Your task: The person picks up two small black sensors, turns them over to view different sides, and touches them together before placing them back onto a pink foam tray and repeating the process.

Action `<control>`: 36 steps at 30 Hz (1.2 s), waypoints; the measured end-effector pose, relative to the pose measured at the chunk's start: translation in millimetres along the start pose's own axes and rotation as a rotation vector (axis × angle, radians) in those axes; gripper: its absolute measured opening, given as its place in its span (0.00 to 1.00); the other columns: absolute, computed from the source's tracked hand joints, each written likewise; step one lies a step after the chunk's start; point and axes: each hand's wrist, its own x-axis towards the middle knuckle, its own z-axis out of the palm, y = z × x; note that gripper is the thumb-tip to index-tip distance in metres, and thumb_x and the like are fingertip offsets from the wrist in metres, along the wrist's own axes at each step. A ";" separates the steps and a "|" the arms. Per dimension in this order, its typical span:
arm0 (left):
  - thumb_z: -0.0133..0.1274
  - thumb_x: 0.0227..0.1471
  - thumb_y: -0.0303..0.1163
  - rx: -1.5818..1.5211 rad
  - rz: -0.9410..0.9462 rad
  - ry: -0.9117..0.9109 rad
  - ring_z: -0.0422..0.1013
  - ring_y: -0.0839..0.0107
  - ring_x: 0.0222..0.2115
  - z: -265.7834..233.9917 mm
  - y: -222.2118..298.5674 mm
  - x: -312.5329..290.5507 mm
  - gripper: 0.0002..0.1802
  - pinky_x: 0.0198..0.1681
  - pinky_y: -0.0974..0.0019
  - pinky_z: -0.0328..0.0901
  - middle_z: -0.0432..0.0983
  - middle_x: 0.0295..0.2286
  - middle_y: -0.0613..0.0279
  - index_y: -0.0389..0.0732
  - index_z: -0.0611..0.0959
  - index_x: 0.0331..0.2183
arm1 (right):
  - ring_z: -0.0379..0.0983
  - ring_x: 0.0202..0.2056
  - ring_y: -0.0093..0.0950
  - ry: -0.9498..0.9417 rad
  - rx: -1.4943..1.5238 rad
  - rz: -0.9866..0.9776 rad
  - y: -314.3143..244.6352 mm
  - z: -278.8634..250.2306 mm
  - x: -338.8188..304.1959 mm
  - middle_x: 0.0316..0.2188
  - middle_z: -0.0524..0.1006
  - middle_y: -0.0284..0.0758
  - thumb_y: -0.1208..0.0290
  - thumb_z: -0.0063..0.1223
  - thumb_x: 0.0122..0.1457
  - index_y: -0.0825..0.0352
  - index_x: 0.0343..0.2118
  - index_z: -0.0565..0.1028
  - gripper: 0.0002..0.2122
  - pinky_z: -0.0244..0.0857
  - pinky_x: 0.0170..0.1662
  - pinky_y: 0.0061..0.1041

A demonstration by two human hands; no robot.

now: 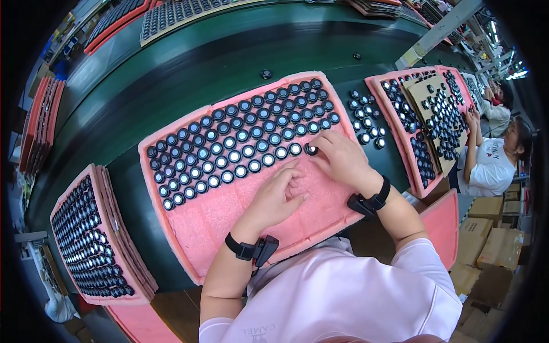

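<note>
A pink foam tray (pixel 211 214) lies before me, its far part covered with rows of small black round parts with shiny, pale centres (pixel 245 106). My right hand (pixel 345 159) is at the right end of the nearest row. Its thumb and fingertips are closed on one black round part (pixel 310 149), which sits at the end of that row. Over the bare pink foam, just below the rows, rests my left hand (pixel 277 196). Its fingers are loosely bent and the thumb stands apart, with nothing seen in it. Each wrist wears a black strap.
Loose black parts (pixel 366 114) lie right of the tray on the green table (pixel 189 80). Stacked filled trays (pixel 91 240) stand at the left. On the right, a co-worker (pixel 492 157) reaches over a cardboard sheet (pixel 426 108) covered with parts. Cardboard boxes (pixel 497 246) sit beyond.
</note>
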 end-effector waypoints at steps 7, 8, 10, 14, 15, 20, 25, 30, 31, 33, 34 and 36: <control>0.61 0.46 0.25 0.052 0.024 -0.008 0.69 0.73 0.36 1.8 -2.2 2.5 0.23 0.35 0.73 0.69 0.58 0.59 0.48 0.37 0.73 0.46 | 0.72 0.37 0.37 -0.013 0.019 0.048 3.7 10.3 4.5 0.34 0.72 0.36 0.72 0.60 0.48 0.65 0.36 0.72 0.12 0.67 0.38 0.32; 0.61 0.46 0.26 0.051 0.028 0.002 0.70 0.71 0.36 1.6 -1.9 2.8 0.23 0.36 0.72 0.69 0.59 0.59 0.48 0.37 0.73 0.45 | 0.72 0.37 0.37 -0.002 0.012 0.035 4.5 11.9 7.7 0.33 0.71 0.36 0.72 0.60 0.48 0.65 0.36 0.72 0.13 0.67 0.38 0.32; 0.60 0.46 0.30 0.045 0.036 0.024 0.72 0.68 0.35 0.9 -1.7 2.7 0.23 0.37 0.68 0.70 0.61 0.57 0.48 0.36 0.73 0.44 | 0.72 0.36 0.37 0.004 0.001 0.016 2.4 10.3 11.2 0.33 0.71 0.36 0.72 0.60 0.48 0.65 0.37 0.72 0.13 0.67 0.38 0.32; 0.61 0.45 0.25 0.028 0.013 0.000 0.70 0.73 0.36 -1.0 -2.3 1.2 0.22 0.36 0.73 0.68 0.62 0.57 0.51 0.37 0.75 0.45 | 0.72 0.37 0.37 -0.026 0.043 0.024 -7.5 -3.0 22.7 0.33 0.71 0.37 0.72 0.61 0.48 0.65 0.37 0.72 0.13 0.67 0.38 0.32; 0.61 0.45 0.25 0.027 0.016 0.007 0.70 0.73 0.36 -1.7 -2.4 0.1 0.22 0.36 0.73 0.68 0.62 0.57 0.51 0.37 0.75 0.45 | 0.72 0.37 0.38 -0.035 0.058 0.021 -10.3 -6.2 30.3 0.33 0.71 0.37 0.71 0.60 0.48 0.65 0.37 0.72 0.13 0.67 0.39 0.32; 0.60 0.46 0.24 0.029 0.049 0.016 0.70 0.74 0.36 -1.3 -8.7 -1.5 0.21 0.37 0.73 0.68 0.67 0.53 0.54 0.36 0.75 0.44 | 0.72 0.38 0.39 0.019 0.010 -0.127 -24.0 -12.5 87.4 0.33 0.71 0.37 0.69 0.60 0.50 0.65 0.36 0.73 0.12 0.67 0.41 0.35; 0.59 0.46 0.23 -0.036 0.092 0.024 0.71 0.69 0.35 2.4 -10.6 -0.8 0.20 0.37 0.70 0.69 0.70 0.47 0.54 0.34 0.75 0.44 | 0.72 0.43 0.41 -0.182 -0.063 -0.050 -17.5 21.5 177.6 0.38 0.75 0.41 0.69 0.53 0.50 0.63 0.38 0.77 0.11 0.68 0.46 0.39; 0.58 0.47 0.22 -0.074 0.061 0.001 0.72 0.71 0.35 0.2 -2.7 -1.8 0.18 0.36 0.71 0.69 0.72 0.44 0.54 0.33 0.76 0.43 | 0.71 0.46 0.44 -0.319 -0.265 0.108 -13.4 73.8 235.6 0.43 0.74 0.46 0.71 0.53 0.50 0.61 0.41 0.78 0.14 0.68 0.49 0.38; 0.58 0.47 0.22 -0.080 0.032 -0.003 0.72 0.72 0.35 0.7 -1.9 -1.2 0.18 0.36 0.72 0.69 0.72 0.43 0.55 0.33 0.76 0.43 | 0.71 0.46 0.44 -0.308 -0.274 0.135 -10.9 79.8 239.9 0.43 0.74 0.46 0.71 0.53 0.50 0.61 0.41 0.78 0.14 0.68 0.49 0.38; 0.58 0.48 0.22 -0.091 -0.041 0.016 0.71 0.74 0.34 1.0 -2.2 -1.9 0.17 0.35 0.73 0.68 0.72 0.42 0.55 0.33 0.76 0.43 | 0.72 0.46 0.44 -0.296 -0.208 0.188 -8.9 91.2 244.9 0.43 0.74 0.48 0.71 0.53 0.50 0.62 0.42 0.78 0.14 0.67 0.49 0.38; 0.58 0.48 0.22 -0.089 -0.035 0.003 0.71 0.74 0.34 2.0 -1.0 -1.5 0.17 0.35 0.73 0.68 0.72 0.42 0.55 0.33 0.76 0.43 | 0.72 0.46 0.44 -0.289 -0.212 0.200 -7.5 90.5 245.8 0.43 0.74 0.48 0.71 0.53 0.50 0.62 0.42 0.78 0.14 0.67 0.49 0.38; 0.57 0.49 0.21 -0.101 -0.047 -0.006 0.71 0.74 0.33 5.1 1.8 0.8 0.17 0.35 0.74 0.68 0.73 0.41 0.56 0.33 0.76 0.43 | 0.72 0.47 0.43 -0.281 -0.166 0.139 -1.6 87.9 245.8 0.44 0.74 0.47 0.72 0.53 0.50 0.64 0.42 0.78 0.14 0.67 0.49 0.37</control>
